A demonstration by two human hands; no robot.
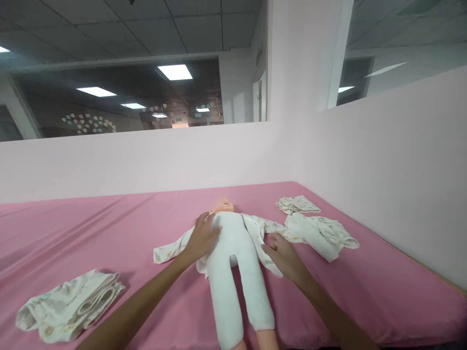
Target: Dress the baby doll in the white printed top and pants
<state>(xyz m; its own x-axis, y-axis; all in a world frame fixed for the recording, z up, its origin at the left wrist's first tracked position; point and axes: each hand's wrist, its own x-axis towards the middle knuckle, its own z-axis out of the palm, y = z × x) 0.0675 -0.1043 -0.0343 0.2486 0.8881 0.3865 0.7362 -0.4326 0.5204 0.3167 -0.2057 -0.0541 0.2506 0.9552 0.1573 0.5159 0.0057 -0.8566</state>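
1. I saw one baby doll (233, 253) lying on its back on the pink bed (109, 228), head toward the far wall and two white-clad legs stretched toward me.
2. One printed baby shirt (260, 233) lay open beneath the doll, one sleeve spread out to each side of the body.
3. My left hand (202, 238) rested flat on the doll's side and chest, fingers (213, 232) spread and loose, pressing rather than gripping anything.
4. My right hand (282, 255) sat on the right flap of the shirt, just beside the doll's hip; its fingers (270, 253) were curled down onto the cloth, but I could not tell whether they actually pinched it.
5. I counted three other pieces of printed clothing on the bed: one folded pile (69, 304) near the front left, well apart from the doll; one loosely bunched garment (321, 233) just beyond the shirt's right sleeve; one small folded piece (297, 204) behind that, near the corner.
6. Two pale pink partition walls (383, 160) met behind the bed at that corner.
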